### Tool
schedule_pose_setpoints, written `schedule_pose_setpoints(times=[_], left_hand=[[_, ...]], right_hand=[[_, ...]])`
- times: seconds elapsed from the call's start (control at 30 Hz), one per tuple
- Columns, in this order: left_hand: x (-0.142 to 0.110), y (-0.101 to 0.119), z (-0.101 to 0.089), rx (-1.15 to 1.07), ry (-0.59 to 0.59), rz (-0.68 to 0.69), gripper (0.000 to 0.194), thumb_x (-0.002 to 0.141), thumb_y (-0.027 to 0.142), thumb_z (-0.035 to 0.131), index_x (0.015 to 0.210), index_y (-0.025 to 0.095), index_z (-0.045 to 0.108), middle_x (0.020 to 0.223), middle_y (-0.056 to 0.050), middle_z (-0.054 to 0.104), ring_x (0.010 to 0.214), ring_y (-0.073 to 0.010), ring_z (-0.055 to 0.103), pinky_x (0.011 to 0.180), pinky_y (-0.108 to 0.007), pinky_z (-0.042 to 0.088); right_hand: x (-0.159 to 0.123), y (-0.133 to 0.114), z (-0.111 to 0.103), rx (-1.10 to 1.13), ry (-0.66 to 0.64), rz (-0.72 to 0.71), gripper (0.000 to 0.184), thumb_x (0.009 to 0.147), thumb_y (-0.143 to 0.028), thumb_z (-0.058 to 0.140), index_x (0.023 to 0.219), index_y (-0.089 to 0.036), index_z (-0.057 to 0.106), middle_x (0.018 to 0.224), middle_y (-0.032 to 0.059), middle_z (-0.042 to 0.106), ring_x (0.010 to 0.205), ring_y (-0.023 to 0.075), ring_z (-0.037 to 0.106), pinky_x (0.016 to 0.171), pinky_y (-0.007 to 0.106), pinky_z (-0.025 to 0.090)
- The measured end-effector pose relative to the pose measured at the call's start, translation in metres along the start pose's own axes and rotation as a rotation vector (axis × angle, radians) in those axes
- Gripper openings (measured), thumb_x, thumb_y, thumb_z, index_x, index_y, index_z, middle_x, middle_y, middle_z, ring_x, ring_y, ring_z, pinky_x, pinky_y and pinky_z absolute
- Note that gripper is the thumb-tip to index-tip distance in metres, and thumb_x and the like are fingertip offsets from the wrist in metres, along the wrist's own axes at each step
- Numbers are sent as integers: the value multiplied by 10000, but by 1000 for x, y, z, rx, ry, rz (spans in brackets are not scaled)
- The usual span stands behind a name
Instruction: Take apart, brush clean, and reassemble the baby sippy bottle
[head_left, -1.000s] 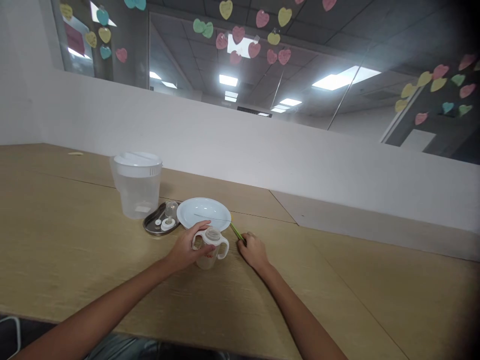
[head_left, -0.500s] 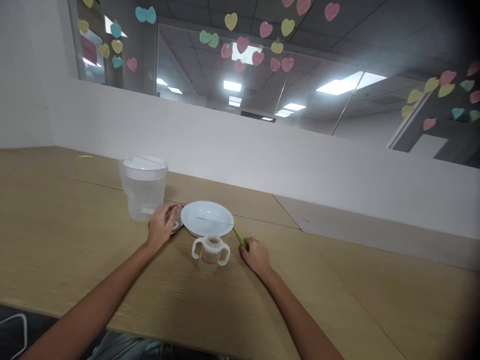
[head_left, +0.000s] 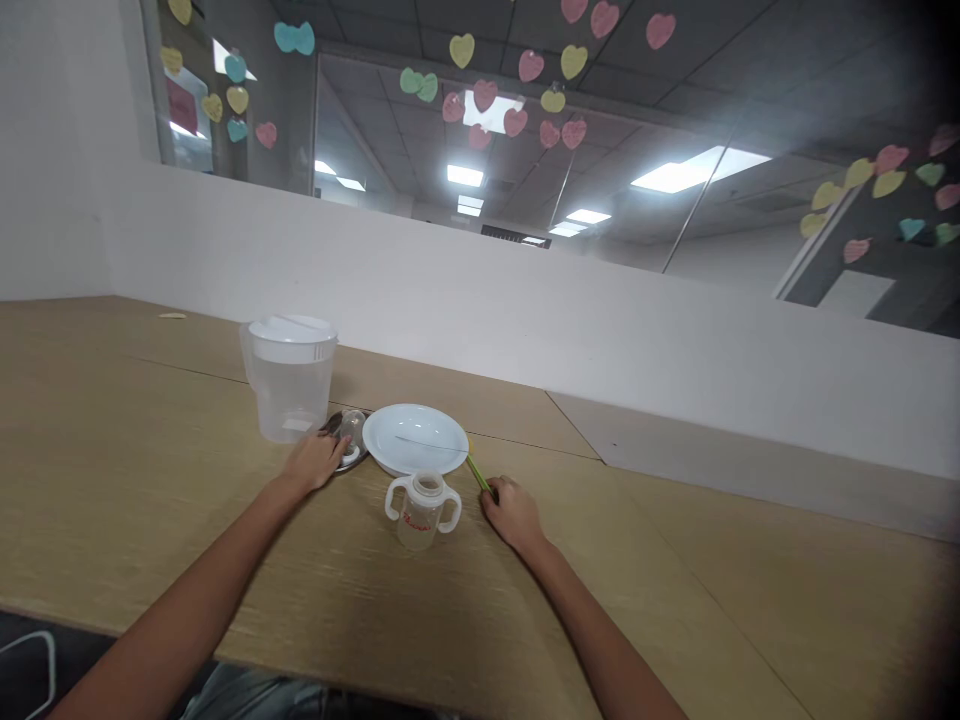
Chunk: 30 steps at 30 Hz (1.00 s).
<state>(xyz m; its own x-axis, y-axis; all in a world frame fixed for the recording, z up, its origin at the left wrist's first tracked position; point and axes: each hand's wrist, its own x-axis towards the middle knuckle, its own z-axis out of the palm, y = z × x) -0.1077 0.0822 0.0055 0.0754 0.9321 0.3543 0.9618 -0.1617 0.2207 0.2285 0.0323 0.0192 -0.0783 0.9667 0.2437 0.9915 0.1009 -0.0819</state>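
My left hand (head_left: 313, 461) rests low at the near left edge of a round metal tray (head_left: 363, 462), its fingers stretched over the rim. The fingertips are beside or touching a clear dome-shaped cap (head_left: 352, 424) on the tray; a white ring (head_left: 350, 456) shows just below it. My right hand (head_left: 513, 510) is closed around the end of a slim green handle (head_left: 478, 473), whose yellowish far end meets the white bowl (head_left: 450, 422). A thin dark line crosses the bowl's inside. Between my hands stands an open clear baby bottle (head_left: 417, 522) with two white side handles.
A clear lidded pitcher (head_left: 291, 385) stands behind my left hand. Farther back lies a small flat pale piece (head_left: 172, 316). The wooden table (head_left: 360, 610) meets a white wall (head_left: 435, 275) at the back, with windows above it.
My left hand has come down and slightly left from above the tray, leaving the clear cap in plain view. My right hand and the green handle have stayed in place.
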Motion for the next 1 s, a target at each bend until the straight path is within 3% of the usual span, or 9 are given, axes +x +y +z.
schedule_pose_setpoints(times=[0.2, 0.43, 0.6, 0.77, 0.9, 1.0], left_hand=[[-2, 3, 0, 59, -23, 16, 511, 919, 363, 244, 738, 134, 664, 793, -165, 682, 861, -256, 630, 870, -382, 371], [-4, 2, 1, 94, -26, 69, 331, 875, 240, 342, 984, 178, 649, 812, -125, 685, 895, -254, 614, 876, -400, 334], [-3, 5, -3, 91, 0, -25, 402, 901, 308, 300, 872, 141, 665, 838, -150, 686, 894, -254, 615, 845, -372, 374], [-1, 7, -8, 57, 26, -162, 472, 904, 354, 299, 749, 103, 668, 853, -196, 679, 782, -250, 646, 669, -306, 436], [-2, 5, -12, 21, 68, -179, 288, 827, 196, 410, 756, 124, 679, 852, -161, 683, 798, -244, 644, 660, -283, 441], [-3, 2, -18, 0, 138, -175, 320, 791, 110, 388, 955, 125, 662, 989, -152, 662, 893, -243, 623, 732, -288, 445]], right_hand=[[-1, -2, -3, -1, -5, 4, 231, 865, -222, 404, 838, -160, 625, 907, 62, 640, 810, 152, 579, 609, 239, 278], [-1, 0, 0, 1, 2, -16, 222, 868, -217, 401, 839, -160, 614, 903, 60, 637, 800, 145, 571, 618, 241, 275], [-2, 0, 0, -3, 5, -30, 219, 863, -214, 403, 828, -162, 612, 896, 57, 637, 811, 145, 565, 622, 236, 272], [-1, -1, -1, -10, 1, -15, 227, 868, -227, 400, 829, -161, 613, 893, 58, 635, 783, 146, 570, 597, 243, 261], [0, 0, 1, -11, -4, -20, 230, 870, -228, 396, 841, -163, 616, 899, 57, 636, 798, 149, 571, 600, 242, 267], [0, 0, 0, -7, -8, -20, 226, 872, -236, 403, 866, -164, 617, 923, 63, 636, 825, 155, 572, 615, 239, 281]])
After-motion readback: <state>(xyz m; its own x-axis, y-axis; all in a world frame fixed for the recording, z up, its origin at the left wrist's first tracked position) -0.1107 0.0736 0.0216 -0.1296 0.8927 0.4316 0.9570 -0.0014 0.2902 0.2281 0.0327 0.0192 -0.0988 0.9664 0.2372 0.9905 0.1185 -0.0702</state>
